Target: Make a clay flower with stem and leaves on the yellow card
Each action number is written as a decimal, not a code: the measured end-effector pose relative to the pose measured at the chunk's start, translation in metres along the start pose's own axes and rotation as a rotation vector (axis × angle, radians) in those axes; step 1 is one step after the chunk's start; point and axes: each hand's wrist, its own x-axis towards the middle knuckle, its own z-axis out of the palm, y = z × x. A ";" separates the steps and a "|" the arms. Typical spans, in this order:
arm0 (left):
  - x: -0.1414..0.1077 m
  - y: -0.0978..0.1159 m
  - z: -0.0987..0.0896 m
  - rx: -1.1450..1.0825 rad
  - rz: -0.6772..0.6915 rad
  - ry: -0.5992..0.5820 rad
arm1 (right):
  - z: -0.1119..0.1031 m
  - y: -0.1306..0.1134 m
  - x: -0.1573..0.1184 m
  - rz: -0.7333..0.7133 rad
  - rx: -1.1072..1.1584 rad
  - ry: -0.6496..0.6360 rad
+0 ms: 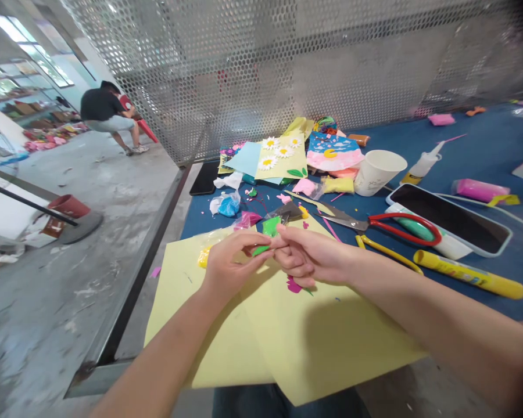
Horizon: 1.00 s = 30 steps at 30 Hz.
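Note:
A small piece of green modelling clay (260, 250) is pinched between the thumb and fingers of my left hand (230, 258). My right hand (307, 252) is closed, its thumb and forefinger meeting the left fingertips at the clay's right end; whatever lies between them is hidden. Just behind the fingers is a packet of green clay (271, 226). Both hands are over yellow paper sheets (226, 342). A flat magenta clay piece (293, 284) lies below my right hand, and yellow clay (204, 256) shows beside my left.
Red-handled scissors (401, 223), a phone (451, 217), a yellow tube (468, 274) and a paper cup (380, 172) stand or lie to the right. Daisy-decorated card (282, 155) lies behind. Perforated metal (253, 69) backs the table. A person (108, 113) sits far left.

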 end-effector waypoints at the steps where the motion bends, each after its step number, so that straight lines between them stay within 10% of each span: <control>1: 0.000 0.000 0.000 0.003 0.014 0.002 | 0.000 0.000 0.000 0.005 -0.002 0.004; 9: 0.001 0.000 0.000 -0.034 0.101 0.012 | 0.003 -0.001 -0.002 0.003 -0.059 0.001; 18: -0.003 -0.001 0.003 0.070 0.053 -0.018 | 0.005 0.009 0.005 -0.159 -0.148 0.272; 30: -0.005 -0.006 -0.001 -0.013 -0.015 0.008 | 0.006 0.003 0.003 -0.140 0.013 0.216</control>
